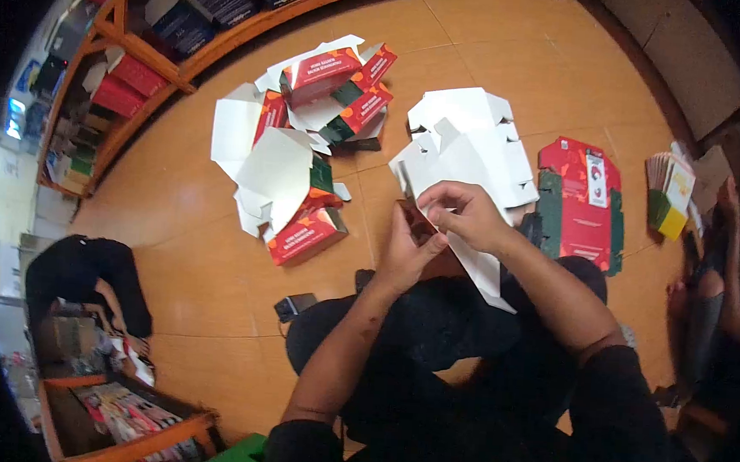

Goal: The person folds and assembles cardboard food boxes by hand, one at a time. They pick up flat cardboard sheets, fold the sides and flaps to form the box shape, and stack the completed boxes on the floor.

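Above my lap I hold a partly folded cardboard box, its white inside facing up. My left hand is closed around its near left side, thumb toward the middle. At its upper edge my right hand is closed, with thumb and fingertips bent together on the cardboard. The hands partly cover the box's folds. Just beyond them lie flat white box blanks with notched edges. To the right of my hands is a flat red and green blank, printed side up.
Folded red boxes with raised white lids are heaped ahead on the left. Wooden shelves with cartons line the upper left. A person in black bends at left; another person's leg is at right, near yellow-white packets.
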### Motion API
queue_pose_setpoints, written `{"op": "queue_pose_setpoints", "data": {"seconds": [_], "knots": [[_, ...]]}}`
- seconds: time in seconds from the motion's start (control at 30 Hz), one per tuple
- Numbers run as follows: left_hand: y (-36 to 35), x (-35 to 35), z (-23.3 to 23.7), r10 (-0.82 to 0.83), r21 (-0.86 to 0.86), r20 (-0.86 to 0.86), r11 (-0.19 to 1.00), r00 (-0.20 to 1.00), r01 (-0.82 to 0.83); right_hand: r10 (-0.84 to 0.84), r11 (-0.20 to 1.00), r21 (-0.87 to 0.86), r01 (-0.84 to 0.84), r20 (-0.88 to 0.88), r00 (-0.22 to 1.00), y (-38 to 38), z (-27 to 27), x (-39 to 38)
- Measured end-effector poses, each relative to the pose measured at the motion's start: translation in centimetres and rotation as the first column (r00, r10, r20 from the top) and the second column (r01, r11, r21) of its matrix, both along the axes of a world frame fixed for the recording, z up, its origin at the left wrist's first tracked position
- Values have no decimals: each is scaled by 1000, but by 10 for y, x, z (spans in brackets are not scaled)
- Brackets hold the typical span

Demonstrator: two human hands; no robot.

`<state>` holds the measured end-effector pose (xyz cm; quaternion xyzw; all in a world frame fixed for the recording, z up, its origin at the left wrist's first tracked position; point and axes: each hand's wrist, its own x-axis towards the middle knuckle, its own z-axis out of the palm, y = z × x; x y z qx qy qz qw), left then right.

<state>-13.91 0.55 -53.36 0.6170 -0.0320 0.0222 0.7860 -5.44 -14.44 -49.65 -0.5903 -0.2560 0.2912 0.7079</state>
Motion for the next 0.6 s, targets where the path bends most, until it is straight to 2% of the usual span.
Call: {"op": "queue_pose_setpoints", "data": {"seconds": [0.07, 0.17, 0.2, 0.27, 0.43, 0.5, 0.57, 0.6], "knots": [[-3, -3, 13, 2, -89, -54, 996, 999, -7, 71, 997, 38, -71, 4, 998, -2, -6, -1], [3, -3, 11, 8, -95, -24, 995, 1000, -10, 110, 990, 87, -113, 36, 993, -4, -6, 2], [5, -5, 12, 4, -87, -34, 996, 999, -7, 144, 987, 77, -142, -26, 989, -5, -2, 3], [10, -7, 13, -78, -123, -76, 990, 994, 68, 116, 990, 87, -112, -34, 993, -4, -9, 3], [12, -10, 10, -105, -142, -83, 986, 991, 92, 108, 991, 79, -106, -21, 994, -6, -5, 2], [14, -11, 6, -116, -131, -72, 986, 991, 106, 43, 998, 42, -47, 101, 994, -5, -3, 0], [14, -12, 2, -73, -24, -8, 997, 997, 72, 65, 998, -22, -63, 56, 996, -7, 4, 0], [14, -13, 4, -77, -30, -7, 997, 997, 77, 85, 993, -83, -84, 9, 996, -9, 7, 1]]}}
